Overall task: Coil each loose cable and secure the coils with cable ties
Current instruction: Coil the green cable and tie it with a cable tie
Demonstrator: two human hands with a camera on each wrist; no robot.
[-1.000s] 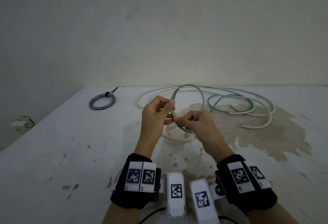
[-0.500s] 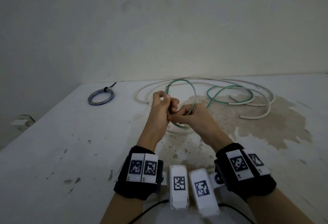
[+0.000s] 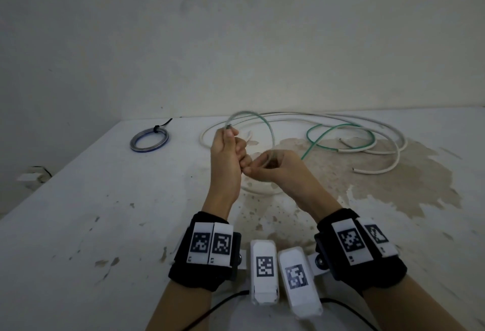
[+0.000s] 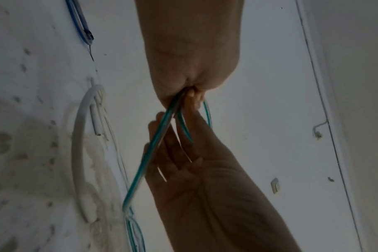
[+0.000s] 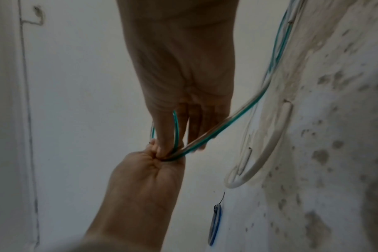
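Observation:
A green cable [image 3: 341,131] lies in loose curves on the white table [image 3: 78,212], and one end rises into a small loop [image 3: 262,123] between my hands. My left hand [image 3: 232,147] grips the loop's strands in a fist, with the cable end sticking up above it. Close beside it, my right hand [image 3: 263,168] pinches the strand that runs back to the table. In the left wrist view the left hand [image 4: 190,90] clamps the green cable [image 4: 153,145]. In the right wrist view the right hand [image 5: 190,133] has the green cable [image 5: 237,116] lying across its fingers.
A thick white cable [image 3: 380,126] sprawls loose across the back of the table, under and around the green one. A blue coil [image 3: 149,140] bound with a black cable tie lies at the back left. A brown stain [image 3: 393,186] marks the right side. A wall stands close behind.
The loop has grown smaller and tighter. My left hand has closed from a fingertip pinch into a fist on the strands, and my right hand has moved up against it.

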